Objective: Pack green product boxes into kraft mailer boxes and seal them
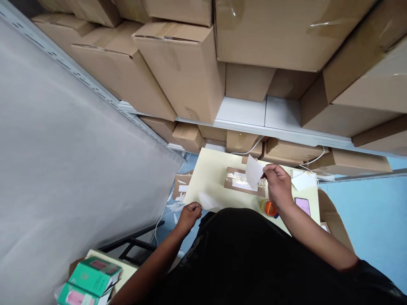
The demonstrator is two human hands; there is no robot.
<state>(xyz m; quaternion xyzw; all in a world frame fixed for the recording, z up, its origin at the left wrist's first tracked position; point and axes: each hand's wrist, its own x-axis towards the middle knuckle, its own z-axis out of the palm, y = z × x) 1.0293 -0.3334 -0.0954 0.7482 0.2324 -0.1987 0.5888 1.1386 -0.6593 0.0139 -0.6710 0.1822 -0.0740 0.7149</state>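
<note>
Between the thumb and fingers of my right hand (278, 184) is a white paper sheet, perhaps a label (253, 171), held upright over a small cardboard box (229, 183). The box is wrapped in clear tape and has a white label on top, partly hidden by the sheet. My left hand (190, 216) is closed at the table's left front edge. A thin whitish strip (208, 201), smeared by motion, reaches from its fingers over the table. Near my right wrist stands an orange tape roll or dispenser (271, 208).
A phone (302, 206) and white papers (303, 180) lie on the right of the pale yellow table (203, 169). Shelves of cardboard boxes (181, 72) rise behind it. Paper scraps (174, 206) litter the floor at left. Green boxes (95, 273) sit at lower left.
</note>
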